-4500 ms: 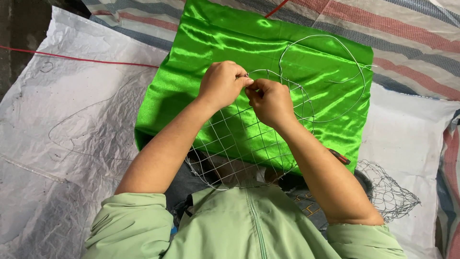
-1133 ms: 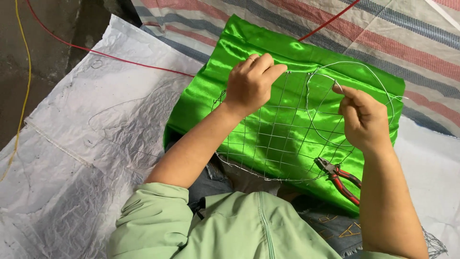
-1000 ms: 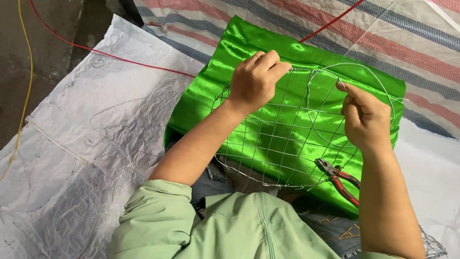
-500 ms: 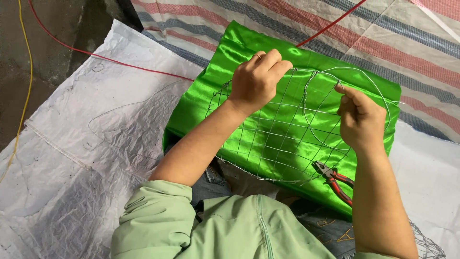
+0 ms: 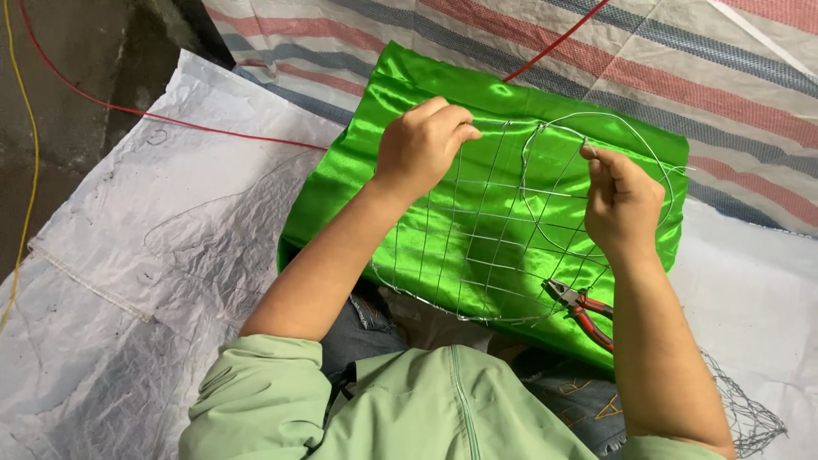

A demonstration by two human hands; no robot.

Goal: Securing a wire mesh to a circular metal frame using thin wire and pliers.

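A green satin cloth (image 5: 409, 196) lies spread over the person's lap, and on it rests a round wire mesh frame (image 5: 503, 247). The left hand (image 5: 422, 149) curls its fingers (image 5: 456, 128) tight around the frame's upper rim; the right hand (image 5: 622, 200) pinches a wire strand at the rim between fingertips (image 5: 590, 153) — thumb pressed against forefinger. Red-handled pliers (image 5: 579, 307) lie on the cloth just below the right wrist.
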